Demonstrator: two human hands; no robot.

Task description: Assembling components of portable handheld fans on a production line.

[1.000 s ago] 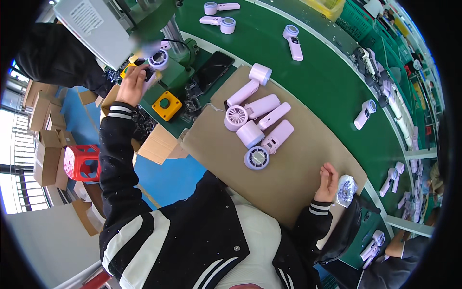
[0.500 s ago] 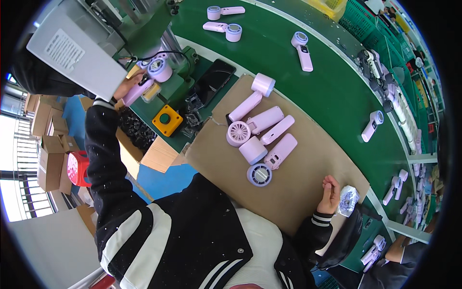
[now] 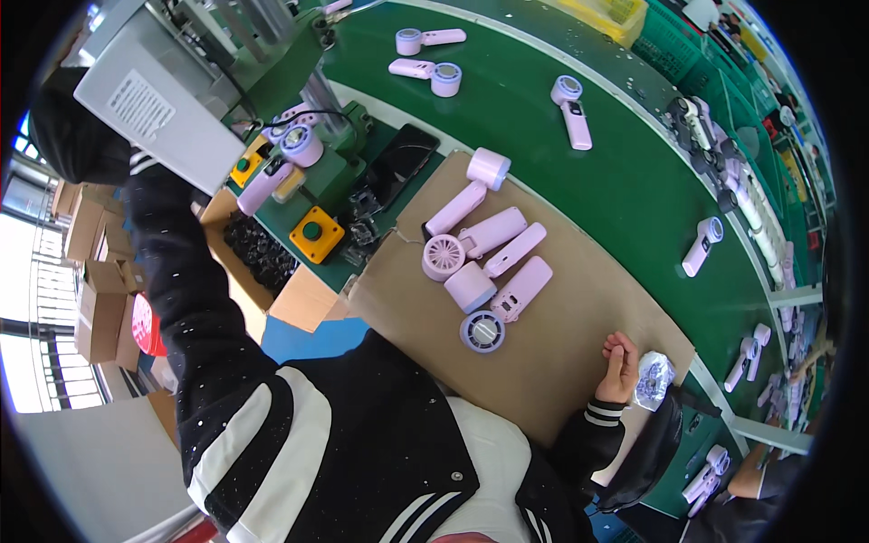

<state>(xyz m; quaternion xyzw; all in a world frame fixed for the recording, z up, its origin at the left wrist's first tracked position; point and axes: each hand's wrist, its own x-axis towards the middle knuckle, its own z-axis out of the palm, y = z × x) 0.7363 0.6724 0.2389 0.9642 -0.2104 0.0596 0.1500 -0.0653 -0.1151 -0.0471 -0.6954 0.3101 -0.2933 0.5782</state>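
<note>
My left arm reaches up at the left, its striped cuff ending beside the grey machine box (image 3: 158, 118); the hand itself is hidden. Near that box a pink handheld fan (image 3: 301, 147) lies in the green press (image 3: 337, 149), its handle toward me. My right hand (image 3: 619, 366) rests on the cardboard sheet (image 3: 398, 285), palm up, fingers loosely curled with the thumb apart, holding nothing. Beside it lies a clear plastic-wrapped bundle (image 3: 654, 380). Several pink fans and fan parts lie grouped on the cardboard, among them a fan with a ring-shaped head (image 3: 482, 332).
Two yellow boxes with green buttons, one nearer (image 3: 317, 233) and one farther (image 3: 246, 168), flank the press. A black phone-like slab (image 3: 405, 163) lies by it. An open carton (image 3: 258, 258) holds small dark parts. The green belt (image 3: 507, 81) carries more fans. Another person's arm (image 3: 749, 475) shows lower right.
My left hand has let go of the fan handle in the press and drawn away to the left, out of sight. The view has shifted slightly. My right hand stays put.
</note>
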